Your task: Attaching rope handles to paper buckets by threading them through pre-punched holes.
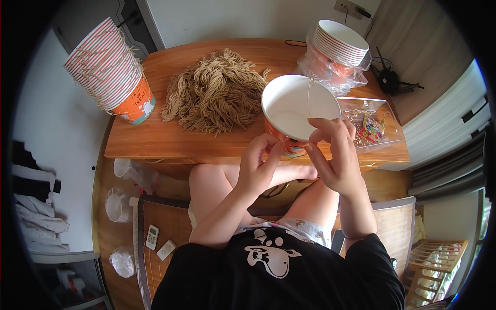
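Note:
A white-lined paper bucket (289,101) with an orange printed outside stands at the table's near edge, its mouth tilted toward me. A thin cord (309,98) hangs from its far rim and runs down across the opening toward my right hand. My right hand (335,155) is at the near right rim, index finger over the inside and thumb outside. Against the near left outer wall, the thumb and fingers of my left hand (262,161) come together in a pinch. Whatever lies between those fingertips is too small to make out.
A heap of tan twine lengths (217,93) lies left of the bucket. Corded, nested buckets (106,72) lean at far left; more buckets (341,46) sit in plastic at the back right. A clear tray (374,124) holds small pieces. Remotes (152,236) lie beside me.

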### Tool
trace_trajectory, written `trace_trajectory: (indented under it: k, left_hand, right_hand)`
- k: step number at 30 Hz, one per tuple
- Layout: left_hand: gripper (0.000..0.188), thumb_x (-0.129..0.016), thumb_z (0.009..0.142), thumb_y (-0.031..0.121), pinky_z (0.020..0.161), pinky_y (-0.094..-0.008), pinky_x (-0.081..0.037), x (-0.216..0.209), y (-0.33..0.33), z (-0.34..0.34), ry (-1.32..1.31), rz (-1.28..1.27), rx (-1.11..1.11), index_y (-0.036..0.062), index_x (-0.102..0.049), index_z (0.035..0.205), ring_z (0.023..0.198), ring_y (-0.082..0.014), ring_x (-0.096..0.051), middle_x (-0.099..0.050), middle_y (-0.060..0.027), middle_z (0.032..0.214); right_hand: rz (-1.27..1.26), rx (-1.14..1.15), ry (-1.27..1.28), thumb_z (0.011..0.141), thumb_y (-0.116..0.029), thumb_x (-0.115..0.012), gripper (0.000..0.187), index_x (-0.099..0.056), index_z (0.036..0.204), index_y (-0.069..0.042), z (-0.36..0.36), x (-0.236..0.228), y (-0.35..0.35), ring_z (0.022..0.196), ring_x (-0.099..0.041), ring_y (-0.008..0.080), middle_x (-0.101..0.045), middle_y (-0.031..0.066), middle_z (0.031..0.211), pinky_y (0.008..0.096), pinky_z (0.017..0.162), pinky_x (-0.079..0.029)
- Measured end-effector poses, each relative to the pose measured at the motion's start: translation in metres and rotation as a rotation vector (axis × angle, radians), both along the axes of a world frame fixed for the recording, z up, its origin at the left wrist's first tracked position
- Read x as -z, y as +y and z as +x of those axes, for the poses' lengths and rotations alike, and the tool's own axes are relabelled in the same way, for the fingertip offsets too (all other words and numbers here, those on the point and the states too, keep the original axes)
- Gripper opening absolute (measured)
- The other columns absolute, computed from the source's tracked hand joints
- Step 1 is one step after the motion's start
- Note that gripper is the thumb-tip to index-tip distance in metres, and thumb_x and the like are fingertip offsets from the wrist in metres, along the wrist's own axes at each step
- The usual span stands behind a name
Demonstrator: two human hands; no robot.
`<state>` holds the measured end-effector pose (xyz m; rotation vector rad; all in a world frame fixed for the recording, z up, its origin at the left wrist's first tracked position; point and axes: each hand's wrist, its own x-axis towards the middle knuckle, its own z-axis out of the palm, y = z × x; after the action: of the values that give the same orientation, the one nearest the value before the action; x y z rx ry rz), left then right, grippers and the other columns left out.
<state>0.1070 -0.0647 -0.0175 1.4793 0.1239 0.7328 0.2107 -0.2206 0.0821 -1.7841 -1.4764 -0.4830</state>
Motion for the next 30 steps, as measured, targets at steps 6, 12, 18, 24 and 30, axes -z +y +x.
trace_trajectory:
  k: [6,12,18,24,30]
  left_hand:
    - [0.011,-0.063,0.099,0.007,0.071,-0.0244,-0.044,0.002,-0.001,0.006,-0.001,-0.057,0.005,-0.0016,-0.062,0.093,0.074,-0.0069,-0.053,-0.062,-0.0018,0.081]
    - [0.011,-0.063,0.1,0.009,0.071,-0.024,-0.044,0.001,-0.003,0.011,-0.031,-0.064,0.04,-0.0015,-0.064,0.096,0.075,-0.0064,-0.053,-0.063,-0.0014,0.082]
    - [0.012,-0.062,0.102,0.01,0.07,-0.022,-0.043,0.002,-0.001,0.013,-0.028,-0.014,0.027,-0.0012,-0.064,0.098,0.075,-0.0049,-0.052,-0.063,0.0008,0.082]
    - [0.013,-0.061,0.103,0.013,0.07,-0.0205,-0.043,-0.001,-0.003,0.011,0.016,-0.023,0.03,0.0001,-0.062,0.102,0.076,-0.0048,-0.054,-0.063,0.0006,0.084]
    - [0.015,-0.054,0.108,0.016,0.084,-0.0269,-0.049,-0.012,-0.009,0.004,-0.192,-0.221,0.077,0.0019,-0.053,0.109,0.091,-0.0123,-0.062,-0.064,-0.0053,0.098]
  right_hand:
    - [-0.008,0.014,0.023,0.084,-0.005,-0.074,0.045,-0.06,0.127,-0.008,0.001,0.001,-0.001,0.086,-0.059,0.0165,-0.064,-0.0041,0.085,0.037,0.086,-0.034]
    - [-0.059,0.031,0.006,0.086,-0.007,-0.074,0.044,-0.061,0.127,-0.013,0.014,-0.009,0.013,0.091,-0.061,0.0191,-0.068,-0.0037,0.089,0.0388,0.091,-0.035]
    - [-0.402,-0.085,0.142,0.087,-0.007,-0.072,0.041,-0.065,0.127,-0.013,0.036,-0.034,0.029,0.114,-0.061,0.0271,-0.073,-0.001,0.115,0.0426,0.107,-0.038]
    - [-0.649,-0.179,0.332,0.086,-0.005,-0.069,0.051,-0.06,0.135,-0.014,0.047,-0.038,0.041,0.107,-0.065,0.0271,-0.076,0.0039,0.098,0.04,0.1,-0.047]
    - [-0.261,-0.085,0.19,0.085,0.001,-0.069,0.055,-0.057,0.138,-0.011,0.026,-0.024,0.028,0.092,-0.064,0.0242,-0.069,0.0032,0.091,0.0383,0.089,-0.049]
